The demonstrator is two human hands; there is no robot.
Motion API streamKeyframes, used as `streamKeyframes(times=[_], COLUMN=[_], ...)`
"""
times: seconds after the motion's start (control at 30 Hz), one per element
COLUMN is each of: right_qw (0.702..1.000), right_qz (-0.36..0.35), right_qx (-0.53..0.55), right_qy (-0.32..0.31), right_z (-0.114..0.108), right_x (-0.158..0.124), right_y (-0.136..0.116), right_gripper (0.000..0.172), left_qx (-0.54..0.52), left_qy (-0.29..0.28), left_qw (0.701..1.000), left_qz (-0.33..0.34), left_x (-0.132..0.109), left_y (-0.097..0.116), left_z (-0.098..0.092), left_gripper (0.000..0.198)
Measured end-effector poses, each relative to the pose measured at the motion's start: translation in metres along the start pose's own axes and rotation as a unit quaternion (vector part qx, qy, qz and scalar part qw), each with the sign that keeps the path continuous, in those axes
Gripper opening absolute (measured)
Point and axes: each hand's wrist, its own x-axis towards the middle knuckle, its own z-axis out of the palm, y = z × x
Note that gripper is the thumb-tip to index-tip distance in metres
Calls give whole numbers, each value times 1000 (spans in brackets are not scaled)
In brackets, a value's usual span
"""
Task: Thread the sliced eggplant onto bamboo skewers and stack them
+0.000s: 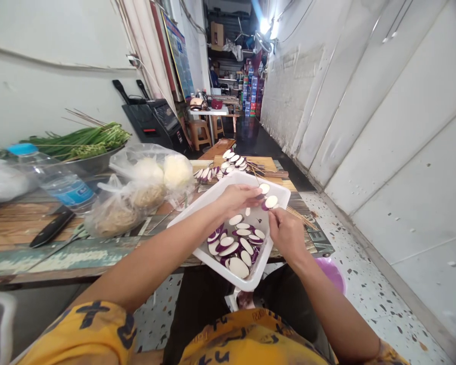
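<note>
Over a white plastic tub point(213, 263), both hands are closed on a thin skewer that carries purple-skinned eggplant slices point(271, 202). My left hand point(237, 198) pinches beside the upper slice point(264, 189), and the skewer's tip sticks up past its fingers. At the lower end, my right hand point(288, 230) has its thumb and fingers pressed together just below the second slice; its exact hold on the stick is partly hidden. Loose oval eggplant slices point(238, 267) lie heaped in the tub. Beyond its far rim, skewered eggplant slices point(233, 161) are piled on a wooden cutting board point(266, 162).
Bare bamboo skewers point(302, 217) lie right of the tub. On the left are bagged vegetables point(116, 213), a water bottle point(66, 185), a black-handled knife point(53, 228) and a bowl of green vegetables point(95, 142). A pink basin point(332, 274) stands on the floor at right.
</note>
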Motion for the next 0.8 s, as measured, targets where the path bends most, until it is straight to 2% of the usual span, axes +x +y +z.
streamKeyframes(times=[0.07,0.23,0.43,0.53,0.6,0.7,0.8], right_qw=[1000,999,997,997,997,998,997], right_qz=[1,-34,-71,-77,-74,-65,-69], right_qx=[-7,-21,-19,-1,14,22,15], right_qy=[3,1,0,-2,-4,-9,-14], right_z=[2,1,0,-1,-1,-2,-2], right_x=[-1,-1,-3,-3,-3,-3,-5], right_y=[-1,3,9,10,10,11,14], right_gripper=[26,28,26,25,23,22,23], left_qx=[26,47,107,162,223,343,424], left_qy=[11,-10,7,20,38,62,85], left_qw=[1000,998,991,978,955,893,835], left_qz=[3,33,75,128,193,283,341], left_x=[1,1,2,7,8,6,2], left_y=[-1,3,6,2,-1,-2,0], left_z=[-2,-7,-12,-15,-16,-15,-14], left_gripper=[14,16,13,13,15,17,15])
